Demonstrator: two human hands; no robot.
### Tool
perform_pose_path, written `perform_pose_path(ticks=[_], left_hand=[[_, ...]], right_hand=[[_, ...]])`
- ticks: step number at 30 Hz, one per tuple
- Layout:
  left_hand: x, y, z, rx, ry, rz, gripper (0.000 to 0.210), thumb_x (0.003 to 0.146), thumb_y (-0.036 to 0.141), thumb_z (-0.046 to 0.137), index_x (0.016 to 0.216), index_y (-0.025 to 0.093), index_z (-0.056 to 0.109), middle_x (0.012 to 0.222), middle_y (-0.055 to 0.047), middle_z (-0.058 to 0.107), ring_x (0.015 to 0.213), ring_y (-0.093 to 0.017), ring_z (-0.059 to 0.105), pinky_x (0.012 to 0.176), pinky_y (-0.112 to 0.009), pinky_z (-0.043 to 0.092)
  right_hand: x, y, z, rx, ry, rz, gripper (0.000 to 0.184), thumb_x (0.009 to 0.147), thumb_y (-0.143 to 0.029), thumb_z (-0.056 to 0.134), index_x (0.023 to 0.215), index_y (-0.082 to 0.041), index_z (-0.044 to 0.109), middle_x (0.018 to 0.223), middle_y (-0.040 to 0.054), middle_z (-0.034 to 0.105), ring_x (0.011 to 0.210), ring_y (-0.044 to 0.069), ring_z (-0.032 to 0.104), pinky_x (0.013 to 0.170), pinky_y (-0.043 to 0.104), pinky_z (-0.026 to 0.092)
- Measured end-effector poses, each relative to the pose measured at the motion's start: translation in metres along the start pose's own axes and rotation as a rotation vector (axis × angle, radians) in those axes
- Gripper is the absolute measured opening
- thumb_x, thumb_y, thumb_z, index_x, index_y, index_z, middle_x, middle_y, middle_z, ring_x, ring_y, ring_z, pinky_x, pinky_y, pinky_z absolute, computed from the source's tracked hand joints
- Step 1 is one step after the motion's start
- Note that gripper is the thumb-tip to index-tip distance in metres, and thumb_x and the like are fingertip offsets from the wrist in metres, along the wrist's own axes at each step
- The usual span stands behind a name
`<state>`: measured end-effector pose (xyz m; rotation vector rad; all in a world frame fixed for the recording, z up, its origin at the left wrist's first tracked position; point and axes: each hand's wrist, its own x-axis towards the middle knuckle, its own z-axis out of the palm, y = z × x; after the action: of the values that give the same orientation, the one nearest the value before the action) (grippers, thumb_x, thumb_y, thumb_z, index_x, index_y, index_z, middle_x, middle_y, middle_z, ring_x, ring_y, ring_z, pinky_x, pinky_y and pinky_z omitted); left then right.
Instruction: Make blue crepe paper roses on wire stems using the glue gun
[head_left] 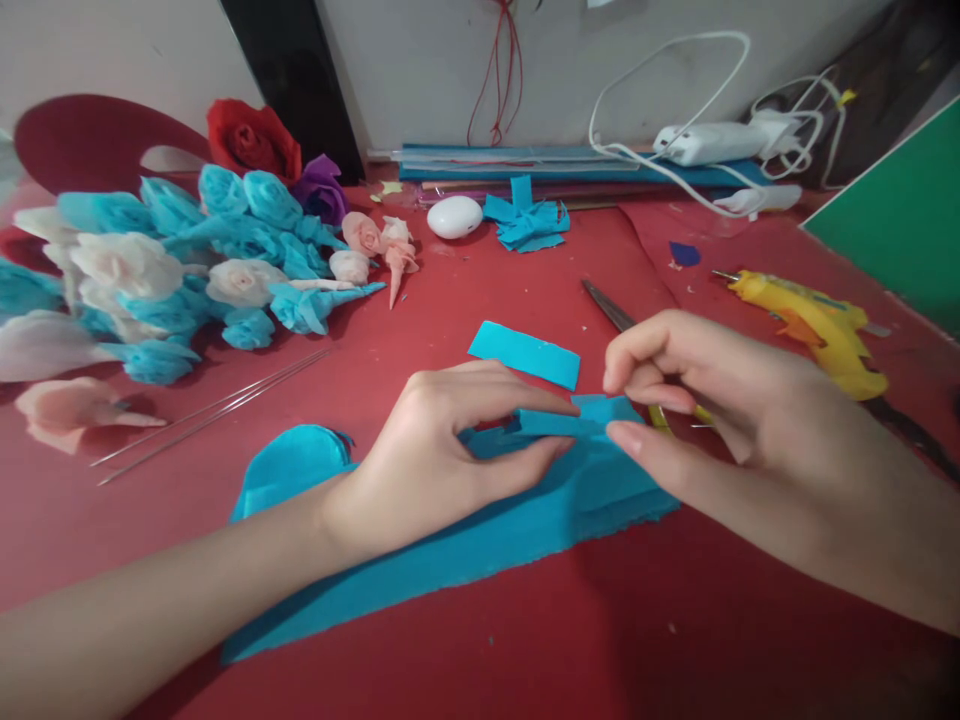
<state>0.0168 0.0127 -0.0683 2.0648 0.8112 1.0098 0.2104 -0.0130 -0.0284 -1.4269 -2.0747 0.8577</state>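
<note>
My left hand (457, 450) is over a large sheet of blue crepe paper (420, 555), its thumb and fingers closed around a narrow folded blue paper strip (547, 424). At the strip's right end is my right hand (720, 440), thumb and index finger apart; the thumb tip is close to the paper, and I cannot tell if it touches. Just beyond my hands lies a cut blue paper rectangle (525, 355). Scissors (606, 304) with yellow handles are partly hidden behind my right hand. A rounded blue paper piece (289, 465) sits by my left forearm.
Blue and pale paper flowers (247, 285) are heaped at the left, with thin metal wires (217, 410) in front. A yellow glue gun (817, 320) lies at right. Farther back are a white case (454, 217), blue paper scraps (529, 220) and a white power strip (712, 143).
</note>
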Motion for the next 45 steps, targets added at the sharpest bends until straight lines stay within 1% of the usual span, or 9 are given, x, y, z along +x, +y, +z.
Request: perform_pose_path(ticks=[5, 13, 16, 20, 25, 30, 33, 37, 45], left_hand=[[0.001, 0.0, 0.0, -0.011, -0.008, -0.031, 0.011, 0.074, 0.015, 0.066, 0.084, 0.016, 0.072, 0.084, -0.003, 0.075, 0.076, -0.015, 0.068, 0.064, -0.023, 0.055], [0.001, 0.0, 0.0, -0.043, -0.004, -0.031, 0.011, 0.075, 0.015, 0.066, 0.084, 0.016, 0.072, 0.083, -0.003, 0.075, 0.074, -0.015, 0.068, 0.064, -0.023, 0.055], [0.001, -0.001, 0.0, -0.057, 0.004, -0.029, 0.011, 0.074, 0.016, 0.067, 0.084, 0.016, 0.072, 0.084, -0.003, 0.075, 0.075, -0.016, 0.068, 0.063, -0.024, 0.055], [0.001, -0.001, 0.0, -0.054, 0.004, -0.033, 0.01, 0.074, 0.015, 0.069, 0.083, 0.017, 0.072, 0.082, -0.002, 0.075, 0.073, -0.015, 0.068, 0.063, -0.024, 0.055], [0.0, 0.001, 0.0, -0.055, -0.006, -0.068, 0.01, 0.074, 0.015, 0.067, 0.083, 0.015, 0.071, 0.085, -0.003, 0.075, 0.075, -0.015, 0.068, 0.063, -0.023, 0.054], [0.001, 0.002, -0.002, -0.024, -0.011, -0.053, 0.01, 0.075, 0.014, 0.065, 0.083, 0.012, 0.072, 0.084, -0.004, 0.075, 0.077, -0.014, 0.068, 0.067, -0.02, 0.055], [0.001, 0.001, -0.001, -0.006, -0.003, -0.029, 0.009, 0.075, 0.013, 0.066, 0.083, 0.012, 0.072, 0.083, -0.003, 0.075, 0.078, -0.013, 0.068, 0.07, -0.018, 0.054], [0.002, -0.001, -0.001, -0.012, -0.013, -0.019, 0.01, 0.076, 0.013, 0.066, 0.084, 0.012, 0.072, 0.084, -0.003, 0.075, 0.077, -0.013, 0.068, 0.07, -0.018, 0.055], [0.002, 0.0, -0.002, -0.021, -0.022, 0.001, 0.011, 0.076, 0.012, 0.065, 0.083, 0.011, 0.072, 0.081, -0.005, 0.075, 0.075, -0.013, 0.068, 0.069, -0.018, 0.054]], right_hand=[[0.002, 0.001, -0.006, -0.008, 0.034, -0.018, 0.003, 0.085, -0.027, 0.052, 0.087, -0.027, 0.054, 0.06, -0.0037, 0.034, 0.047, 0.007, 0.037, 0.038, 0.018, 0.032], [0.007, -0.002, -0.01, 0.054, 0.031, 0.0, 0.015, 0.087, -0.035, 0.053, 0.08, -0.03, 0.065, 0.051, -0.0051, 0.046, 0.043, 0.005, 0.039, 0.035, 0.017, 0.026], [0.009, 0.0, -0.012, 0.071, 0.027, 0.027, 0.018, 0.087, -0.033, 0.056, 0.073, -0.028, 0.066, 0.059, -0.0058, 0.055, 0.048, 0.003, 0.045, 0.039, 0.013, 0.032], [0.01, 0.004, -0.017, 0.366, -0.067, 0.15, 0.013, 0.085, -0.036, 0.06, 0.082, -0.029, 0.07, 0.077, -0.0052, 0.064, 0.055, 0.002, 0.053, 0.046, 0.01, 0.041], [0.015, 0.009, -0.02, 0.76, -0.243, 0.255, 0.016, 0.085, -0.033, 0.061, 0.078, -0.025, 0.073, 0.053, -0.0036, 0.057, 0.046, 0.003, 0.053, 0.039, 0.009, 0.041], [0.017, 0.014, -0.022, 0.603, -0.029, 0.174, 0.005, 0.07, -0.024, 0.075, 0.069, -0.028, 0.073, 0.071, -0.0028, 0.07, 0.065, 0.01, 0.067, 0.059, 0.01, 0.054], [0.017, 0.014, -0.023, 0.439, 0.111, 0.161, 0.009, 0.066, -0.021, 0.077, 0.065, -0.028, 0.071, 0.068, -0.0039, 0.07, 0.06, 0.01, 0.067, 0.051, 0.007, 0.052], [0.019, 0.013, -0.024, 0.432, 0.155, 0.136, 0.022, 0.059, -0.01, 0.079, 0.066, -0.028, 0.068, 0.06, -0.0094, 0.066, 0.052, 0.005, 0.062, 0.046, 0.002, 0.047], [0.017, 0.016, -0.026, 0.338, 0.219, 0.16, 0.01, 0.069, -0.023, 0.076, 0.077, -0.028, 0.073, 0.067, -0.0045, 0.07, 0.061, 0.01, 0.068, 0.052, 0.004, 0.051]])
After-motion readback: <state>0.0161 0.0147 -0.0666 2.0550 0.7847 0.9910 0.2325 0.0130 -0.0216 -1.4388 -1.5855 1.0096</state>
